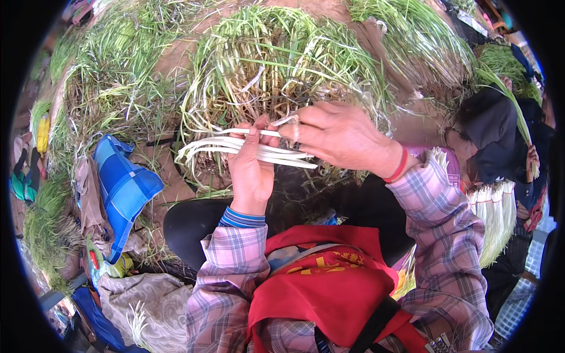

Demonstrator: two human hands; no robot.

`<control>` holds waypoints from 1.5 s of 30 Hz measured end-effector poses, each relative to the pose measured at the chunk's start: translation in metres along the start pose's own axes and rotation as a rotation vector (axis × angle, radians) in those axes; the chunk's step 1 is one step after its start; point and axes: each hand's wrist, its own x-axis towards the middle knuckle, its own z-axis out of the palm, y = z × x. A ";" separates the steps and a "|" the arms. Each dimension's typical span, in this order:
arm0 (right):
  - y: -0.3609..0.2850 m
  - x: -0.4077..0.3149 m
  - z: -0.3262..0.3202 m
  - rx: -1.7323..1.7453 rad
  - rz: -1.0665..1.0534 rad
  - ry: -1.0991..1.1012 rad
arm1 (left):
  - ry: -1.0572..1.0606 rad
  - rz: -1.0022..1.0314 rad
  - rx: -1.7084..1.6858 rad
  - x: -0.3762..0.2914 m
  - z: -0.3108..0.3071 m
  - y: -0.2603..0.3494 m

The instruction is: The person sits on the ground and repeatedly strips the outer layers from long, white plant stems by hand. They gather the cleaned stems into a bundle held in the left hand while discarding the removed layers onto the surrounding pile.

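My left hand (pixel 252 172) is in the middle of the view, closed around a small bunch of slender white allium stalks (pixel 287 159). Their cut-looking ends point right, and their leafy ends droop to the left. One separate stalk (pixel 229 130) lies above the bunch between my left thumb and fingers. My right hand (pixel 348 134), with a red cord at the wrist, pinches the right end of that stalk. A thin pale strip (pixel 286 120) shows at my right fingertips; whether it is peeled skin I cannot tell. Just beyond both hands spreads a heap of untrimmed green stalks (pixel 282 57).
More green stalks (pixel 406 39) lie at the far right. Tied white bundles (pixel 492 216) stand at right, near a person in dark clothes (pixel 494 119). At left are a blue checked cloth (pixel 126 181) and a patterned cloth (pixel 150 304) bearing loose white stalks (pixel 138 321).
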 end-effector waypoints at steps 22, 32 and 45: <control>0.071 -0.043 -0.041 0.508 0.853 0.520 | 0.170 0.026 -0.033 -0.009 -0.014 -0.007; 0.054 -0.039 0.013 0.113 0.453 -0.237 | -0.184 0.094 -0.121 -0.028 0.000 0.015; 0.084 0.044 0.113 0.140 0.863 -0.528 | 0.065 -0.224 -0.126 -0.024 0.005 0.009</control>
